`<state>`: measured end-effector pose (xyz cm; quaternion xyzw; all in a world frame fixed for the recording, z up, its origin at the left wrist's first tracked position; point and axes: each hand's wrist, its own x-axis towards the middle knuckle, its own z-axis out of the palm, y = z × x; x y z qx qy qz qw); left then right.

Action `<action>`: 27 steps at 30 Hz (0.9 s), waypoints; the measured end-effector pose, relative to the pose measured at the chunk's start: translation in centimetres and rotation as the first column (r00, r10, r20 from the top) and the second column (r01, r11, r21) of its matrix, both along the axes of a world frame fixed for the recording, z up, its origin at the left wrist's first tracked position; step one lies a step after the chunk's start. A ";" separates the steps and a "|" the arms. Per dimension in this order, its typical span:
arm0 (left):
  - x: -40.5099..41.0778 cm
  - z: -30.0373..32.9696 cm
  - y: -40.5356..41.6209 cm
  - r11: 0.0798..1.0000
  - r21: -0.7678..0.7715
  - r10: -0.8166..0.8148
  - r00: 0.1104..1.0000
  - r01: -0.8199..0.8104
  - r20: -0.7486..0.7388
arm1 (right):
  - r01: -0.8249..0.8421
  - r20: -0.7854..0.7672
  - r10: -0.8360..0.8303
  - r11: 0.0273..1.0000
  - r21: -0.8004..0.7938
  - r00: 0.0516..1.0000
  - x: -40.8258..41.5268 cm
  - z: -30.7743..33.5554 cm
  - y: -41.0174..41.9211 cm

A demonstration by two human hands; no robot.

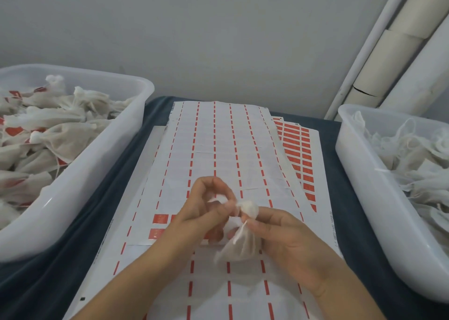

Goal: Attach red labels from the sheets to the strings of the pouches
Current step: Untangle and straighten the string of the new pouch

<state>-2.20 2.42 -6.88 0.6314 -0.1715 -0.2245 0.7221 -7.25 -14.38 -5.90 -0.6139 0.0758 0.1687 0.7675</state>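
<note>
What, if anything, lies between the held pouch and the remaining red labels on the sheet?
The left hand does: it sits over the sheet's remaining red rectangular labels, beside the small white fabric pouch gripped by the right hand. Nothing else visibly intervenes.

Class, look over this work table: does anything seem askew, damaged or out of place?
The label sheets lie fanned and crooked, not squared. The wall pipe's covering shows a dark crack. Otherwise nothing stands out.
</note>
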 end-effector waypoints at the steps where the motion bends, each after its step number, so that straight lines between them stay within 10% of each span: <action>1: 0.1 0.0 0.1 0.996 0.052 0.071 0.997 -0.072 0.033 | 0.029 0.025 -0.028 0.999 -0.039 0.999 0.0 0.1 0.1; 4: 0.1 -0.2 0.4 0.930 0.196 0.224 0.901 -0.312 0.372 | 0.116 0.103 -0.099 0.978 -0.174 0.990 0.1 0.3 0.1; 9: -0.8 -1.4 -0.7 0.856 0.442 -0.077 0.779 -0.269 0.623 | 0.208 0.196 -0.154 0.932 -0.296 0.968 0.2 -0.6 0.6; 17: 0.7 1.1 1.0 0.982 -0.130 0.118 0.983 -0.136 -0.138 | 0.060 0.233 0.011 0.953 -0.296 0.972 0.1 -0.1 0.9; 27: 0.8 0.6 0.7 0.917 -0.379 0.042 0.975 -0.125 -0.220 | -0.002 0.267 0.084 0.957 -0.291 0.960 0.2 -0.2 0.8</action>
